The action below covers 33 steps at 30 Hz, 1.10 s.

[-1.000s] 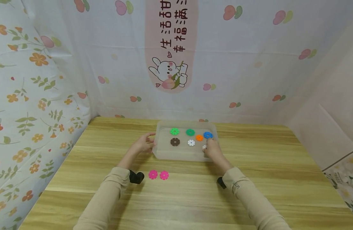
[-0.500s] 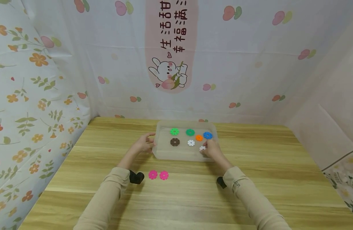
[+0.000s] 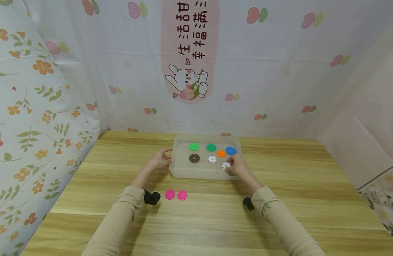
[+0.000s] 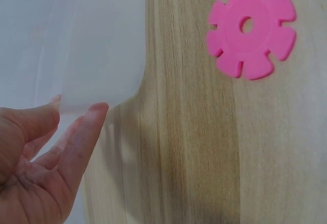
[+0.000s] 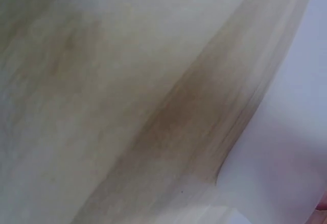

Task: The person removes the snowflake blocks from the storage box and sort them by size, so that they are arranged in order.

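A translucent plastic box (image 3: 183, 172) stands at the back of the table, holding several notched plastic discs. My left hand (image 3: 159, 160) is at its left end; in the left wrist view, the fingertips (image 4: 97, 112) touch the box's end wall near a corner. Inside the box at the right, my right hand (image 3: 237, 165) pinches a white notched disc (image 3: 226, 166) at its edge. Beside it lie another white disc (image 3: 212, 159), an orange disc (image 3: 221, 153) and a blue disc (image 3: 230, 150). The right wrist view barely catches my fingers at its edge.
Farther left in the box lie a brown disc (image 3: 194, 158), a light green disc (image 3: 194, 146) and a dark green disc (image 3: 211, 147). Two pink discs, one on the left (image 3: 170, 194) and one on the right (image 3: 182, 195), lie on the wooden table (image 3: 209, 224) before the box.
The white disc in my right fingers has shifted slightly left and shows more fully now. My left hand and the box have stayed in place.
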Motion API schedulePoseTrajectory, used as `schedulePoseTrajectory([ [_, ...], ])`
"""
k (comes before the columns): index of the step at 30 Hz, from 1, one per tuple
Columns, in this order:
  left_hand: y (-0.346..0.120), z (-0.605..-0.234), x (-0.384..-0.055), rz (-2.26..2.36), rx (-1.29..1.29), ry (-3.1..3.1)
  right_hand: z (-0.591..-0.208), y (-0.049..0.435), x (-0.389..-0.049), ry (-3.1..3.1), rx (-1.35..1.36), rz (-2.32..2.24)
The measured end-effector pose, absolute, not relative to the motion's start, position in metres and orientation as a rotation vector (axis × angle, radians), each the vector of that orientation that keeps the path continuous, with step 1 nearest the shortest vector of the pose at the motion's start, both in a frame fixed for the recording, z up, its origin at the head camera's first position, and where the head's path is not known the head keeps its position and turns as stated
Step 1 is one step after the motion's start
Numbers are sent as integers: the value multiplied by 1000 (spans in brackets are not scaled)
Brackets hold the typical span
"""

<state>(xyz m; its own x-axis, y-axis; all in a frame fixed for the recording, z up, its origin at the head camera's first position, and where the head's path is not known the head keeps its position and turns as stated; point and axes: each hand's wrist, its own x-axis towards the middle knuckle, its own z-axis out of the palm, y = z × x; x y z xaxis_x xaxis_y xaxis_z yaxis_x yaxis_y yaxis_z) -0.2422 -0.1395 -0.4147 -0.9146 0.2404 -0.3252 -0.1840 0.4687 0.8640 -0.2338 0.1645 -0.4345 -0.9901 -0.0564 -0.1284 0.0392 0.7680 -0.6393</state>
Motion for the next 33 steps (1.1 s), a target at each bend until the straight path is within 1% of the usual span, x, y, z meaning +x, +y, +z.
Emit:
schedulePoseTrajectory([
  [5, -139, -416, -243, 1433, 46, 2321, -432, 169, -235, 2788, -43, -1055],
  [14, -139, -416, -243, 1433, 38, 2317, -423, 168, -230, 2746, -18, -1084],
  [24, -139, -416, -243, 1447, 34, 2306, -406, 156, -224, 2726, -199, -1101],
  [33, -139, -415, -243, 1459, 34, 2295, -394, 140, -214, 2634, -207, -1184],
])
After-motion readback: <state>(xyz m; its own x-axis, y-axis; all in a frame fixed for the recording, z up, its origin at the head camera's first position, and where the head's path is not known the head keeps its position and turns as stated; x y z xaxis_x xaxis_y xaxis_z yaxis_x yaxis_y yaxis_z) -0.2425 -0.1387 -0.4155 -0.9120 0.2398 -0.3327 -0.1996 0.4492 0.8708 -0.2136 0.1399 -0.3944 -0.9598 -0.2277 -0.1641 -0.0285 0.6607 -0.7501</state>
